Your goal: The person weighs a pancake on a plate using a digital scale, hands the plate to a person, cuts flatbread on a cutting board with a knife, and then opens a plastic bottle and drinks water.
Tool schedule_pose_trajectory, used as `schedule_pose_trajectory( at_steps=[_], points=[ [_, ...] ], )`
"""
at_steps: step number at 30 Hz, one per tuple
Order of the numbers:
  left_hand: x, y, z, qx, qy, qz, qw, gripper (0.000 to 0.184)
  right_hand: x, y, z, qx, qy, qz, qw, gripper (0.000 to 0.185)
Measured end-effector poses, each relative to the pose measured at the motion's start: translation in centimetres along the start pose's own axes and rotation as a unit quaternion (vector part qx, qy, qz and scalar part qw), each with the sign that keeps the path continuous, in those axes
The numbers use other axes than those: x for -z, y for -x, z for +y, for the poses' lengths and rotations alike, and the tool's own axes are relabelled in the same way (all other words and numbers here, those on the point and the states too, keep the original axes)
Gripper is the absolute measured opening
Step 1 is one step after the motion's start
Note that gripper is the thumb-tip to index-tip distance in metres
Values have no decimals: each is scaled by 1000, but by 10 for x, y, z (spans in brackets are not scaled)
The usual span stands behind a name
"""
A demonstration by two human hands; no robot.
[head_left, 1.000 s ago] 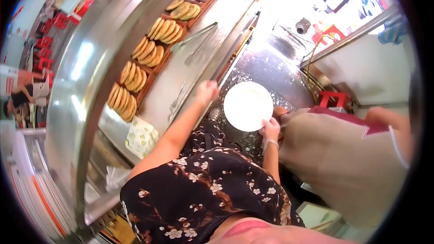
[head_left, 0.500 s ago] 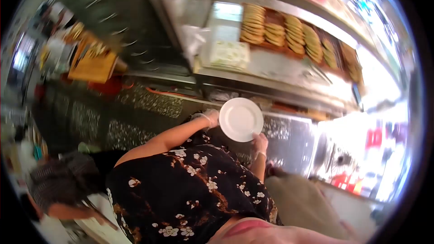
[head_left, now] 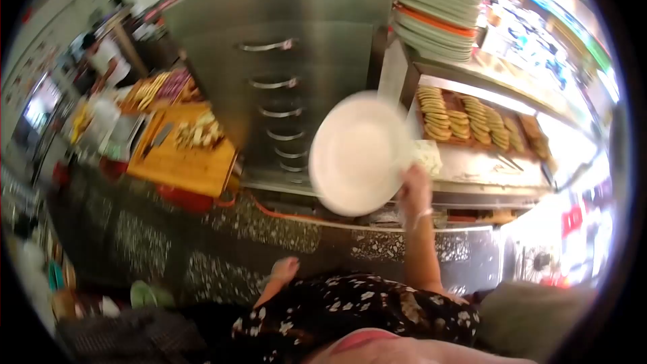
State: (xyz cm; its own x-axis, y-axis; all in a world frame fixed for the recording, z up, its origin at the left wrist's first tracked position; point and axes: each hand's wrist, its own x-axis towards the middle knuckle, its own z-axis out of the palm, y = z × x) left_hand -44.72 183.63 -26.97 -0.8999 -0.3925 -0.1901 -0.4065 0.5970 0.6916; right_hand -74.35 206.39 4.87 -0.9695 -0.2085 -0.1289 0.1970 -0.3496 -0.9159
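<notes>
A white round plate (head_left: 360, 155), slightly blurred, is raised in front of me with its face toward the camera. My right hand (head_left: 415, 189) grips its lower right rim, the fingers closed on the edge. Down by my waist, away from the plate, hangs my left hand (head_left: 285, 268); its fingers look loosely curled with nothing in them. Both hands seem to wear thin clear gloves. Behind the plate's right edge, a pale patterned box or stack (head_left: 427, 155) is partly hidden.
Steel drawers (head_left: 276, 84) stand ahead. To the right, a lit counter holds rows of flat golden pastries (head_left: 475, 121) on boards, below stacked plates (head_left: 435, 17). On the left are a wooden cutting board (head_left: 162, 155), a knife (head_left: 162, 135) and chopped food (head_left: 199, 133). Another person (head_left: 108, 61) stands far left.
The plate, held in both hands before, has gone up and forward in my right hand. My left hand has let go and dropped lower. The view has tilted up toward the drawers.
</notes>
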Motion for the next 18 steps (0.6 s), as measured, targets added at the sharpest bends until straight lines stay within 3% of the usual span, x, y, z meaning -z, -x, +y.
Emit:
schedule_pose_trajectory(
  at_steps=[1,2,3,4,7,9,10,12,13,14,15,16,17,18],
  points=[
    [23,11,-28,58,-34,-28,997,27,-20,1,-31,57,-34,100,993,19],
    [48,23,-53,67,-51,-22,996,27,-22,-16,-53,229,-94,69,966,24],
    [70,35,-77,79,-66,-14,995,28,-63,2,-104,252,-166,204,931,20],
    [91,44,-100,101,-65,2,993,28,-51,-18,-128,371,-177,133,902,19],
    [165,42,-174,196,-127,-23,972,26,-97,-41,-212,437,-75,172,880,10],
    [205,39,-187,199,-97,27,975,23,-126,-80,-254,465,-17,226,856,9],
    [215,33,-195,197,-89,46,975,23,-123,-106,-272,482,114,255,831,13],
    [222,24,-200,197,-76,65,975,23,-135,-133,-289,449,153,289,832,22],
    [224,19,-201,193,-26,120,974,22,-152,-140,-293,404,60,296,863,27],
    [227,16,-203,188,23,176,966,22,-117,-197,-317,340,236,422,806,39],
    [225,17,-206,188,23,178,966,22,-120,-192,-313,341,234,421,807,39],
    [218,19,-207,176,40,185,966,22,-123,-182,-298,425,326,498,682,41],
    [211,21,-209,166,58,193,965,22,-135,-157,-277,498,326,529,604,37],
    [202,26,-216,173,60,169,968,23,-151,-124,-243,565,314,515,563,34]
  ],
)
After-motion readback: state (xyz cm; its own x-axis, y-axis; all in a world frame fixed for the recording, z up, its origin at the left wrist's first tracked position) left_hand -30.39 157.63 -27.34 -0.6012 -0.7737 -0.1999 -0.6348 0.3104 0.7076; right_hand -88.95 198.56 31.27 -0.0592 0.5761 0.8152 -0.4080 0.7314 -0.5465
